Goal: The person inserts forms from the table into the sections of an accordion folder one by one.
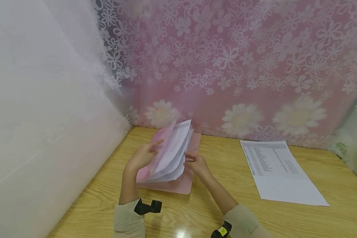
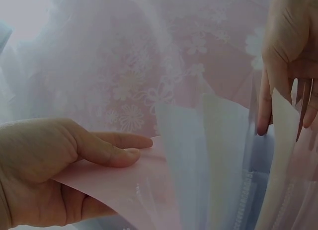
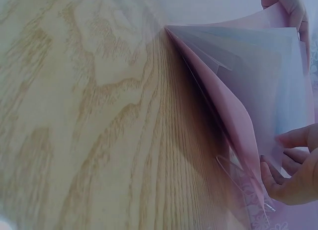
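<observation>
A pink folder [image 1: 180,188] stands partly open on the table, with several clear sleeves and printed sheets [image 1: 178,137] fanned up inside it. My left hand [image 1: 142,156] is at the folder's left side. In the left wrist view, its thumb and fingers pinch the pink cover [image 2: 114,183]. At the right edge of the inner leaves is my right hand [image 1: 198,164]. The right wrist view has its thumb and fingers around the edge of a clear sleeve [image 3: 271,140], just above the pink back cover [image 3: 223,103].
A printed sheet of paper [image 1: 291,188] lies on the wooden table [image 1: 226,158] to the right. Flowered pink curtain [image 1: 211,66] hangs behind the table, and a pale sheer curtain [image 1: 47,115] runs along the left.
</observation>
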### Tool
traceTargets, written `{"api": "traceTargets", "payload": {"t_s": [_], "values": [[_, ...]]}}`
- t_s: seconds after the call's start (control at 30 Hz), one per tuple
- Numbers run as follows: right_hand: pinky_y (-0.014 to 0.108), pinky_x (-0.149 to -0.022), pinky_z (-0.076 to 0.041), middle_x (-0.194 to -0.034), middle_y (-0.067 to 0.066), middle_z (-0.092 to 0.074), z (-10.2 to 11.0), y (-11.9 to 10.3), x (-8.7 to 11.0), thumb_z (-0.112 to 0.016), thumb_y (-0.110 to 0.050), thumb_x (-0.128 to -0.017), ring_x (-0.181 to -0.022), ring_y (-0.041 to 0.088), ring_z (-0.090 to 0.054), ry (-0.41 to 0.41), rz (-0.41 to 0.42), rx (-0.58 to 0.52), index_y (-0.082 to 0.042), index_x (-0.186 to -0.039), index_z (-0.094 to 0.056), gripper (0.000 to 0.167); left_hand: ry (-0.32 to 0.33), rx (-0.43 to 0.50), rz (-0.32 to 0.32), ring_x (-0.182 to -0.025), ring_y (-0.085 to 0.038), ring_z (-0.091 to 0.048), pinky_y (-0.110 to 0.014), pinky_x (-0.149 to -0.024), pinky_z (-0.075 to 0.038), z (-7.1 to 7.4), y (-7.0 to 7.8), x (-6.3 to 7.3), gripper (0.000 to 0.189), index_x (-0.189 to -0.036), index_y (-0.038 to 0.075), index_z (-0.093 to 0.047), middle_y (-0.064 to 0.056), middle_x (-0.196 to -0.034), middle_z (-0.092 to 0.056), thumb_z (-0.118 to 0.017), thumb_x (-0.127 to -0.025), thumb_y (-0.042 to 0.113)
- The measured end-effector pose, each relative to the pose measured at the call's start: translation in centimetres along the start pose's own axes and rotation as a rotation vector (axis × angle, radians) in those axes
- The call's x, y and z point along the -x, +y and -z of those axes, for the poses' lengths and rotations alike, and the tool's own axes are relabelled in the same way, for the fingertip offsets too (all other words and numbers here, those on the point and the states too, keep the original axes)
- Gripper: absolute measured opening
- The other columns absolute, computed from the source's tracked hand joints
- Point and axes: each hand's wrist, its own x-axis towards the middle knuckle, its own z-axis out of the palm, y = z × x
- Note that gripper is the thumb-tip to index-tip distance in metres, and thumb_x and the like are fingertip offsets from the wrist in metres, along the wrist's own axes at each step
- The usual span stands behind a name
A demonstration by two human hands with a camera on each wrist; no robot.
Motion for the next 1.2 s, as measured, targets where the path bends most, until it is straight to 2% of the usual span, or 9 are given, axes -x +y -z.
{"api": "traceTargets", "payload": {"t_s": [0.3, 0.53, 0.7, 0.9, 1.07, 1.2], "values": [[0.041, -0.083, -0.047, -0.110, 0.025, -0.060, -0.1, 0.0, 0.0, -0.055, 0.010, -0.077, -0.098, 0.038, -0.059, -0.021, 0.013, 0.027, 0.012, -0.116, -0.057, 0.039, 0.002, 0.010, -0.003, -0.121, -0.030, -0.042, -0.046, -0.092, -0.037, -0.1, 0.0, 0.0, 0.046, -0.135, 0.006, -0.046, -0.015, -0.130, -0.050, -0.047, -0.090, -0.001], [0.039, -0.078, -0.048, -0.117, 0.022, -0.058, 1.2, -0.3, 1.0, -0.051, 0.007, -0.081, -0.099, 0.034, -0.058, -0.039, -0.012, 0.022, 0.007, -0.120, -0.056, 0.040, 0.011, 0.002, 0.001, -0.116, -0.025, -0.045, -0.040, -0.084, -0.037, -0.2, -0.4, -0.1, 0.046, -0.135, 0.007, -0.047, -0.014, -0.130, -0.050, -0.047, -0.090, -0.001], [0.039, -0.083, -0.046, -0.117, 0.019, -0.058, 3.6, -0.3, 1.6, -0.053, 0.003, -0.085, -0.102, 0.031, -0.056, -0.024, 0.004, 0.027, 0.007, -0.118, -0.057, 0.033, 0.015, 0.001, 0.001, -0.101, -0.024, -0.049, -0.039, -0.080, -0.036, -0.1, -0.4, -0.1, 0.047, -0.135, 0.008, -0.048, -0.015, -0.128, -0.051, -0.047, -0.089, -0.001], [0.036, -0.086, -0.045, -0.121, 0.018, -0.056, 7.9, -0.1, 2.7, -0.055, -0.005, -0.090, -0.107, 0.028, -0.053, -0.009, -0.003, 0.044, 0.006, -0.121, -0.055, 0.033, 0.002, -0.001, 0.005, -0.119, -0.027, -0.044, -0.042, -0.090, -0.038, -0.3, -0.4, -0.1, 0.047, -0.136, 0.009, -0.046, -0.014, -0.127, -0.053, -0.047, -0.090, 0.001], [0.034, -0.089, -0.043, -0.126, 0.017, -0.052, 11.2, -0.5, 3.5, -0.054, -0.013, -0.093, -0.113, 0.029, -0.048, -0.010, 0.012, 0.058, 0.004, -0.125, -0.051, 0.037, 0.002, 0.007, 0.009, -0.115, -0.026, -0.047, -0.041, -0.086, -0.038, -0.3, -0.5, -0.1, 0.047, -0.137, 0.010, -0.046, -0.013, -0.129, -0.051, -0.046, -0.090, 0.001], [0.031, -0.090, -0.042, -0.128, 0.017, -0.049, 13.0, -1.5, 3.7, -0.054, -0.018, -0.094, -0.115, 0.028, -0.046, -0.002, 0.034, 0.061, 0.003, -0.128, -0.048, 0.041, 0.004, 0.013, -0.001, -0.119, -0.029, -0.044, -0.044, -0.093, -0.036, -0.2, -0.5, -0.1, 0.047, -0.136, 0.008, -0.046, -0.014, -0.131, -0.050, -0.046, -0.090, 0.000]]}}
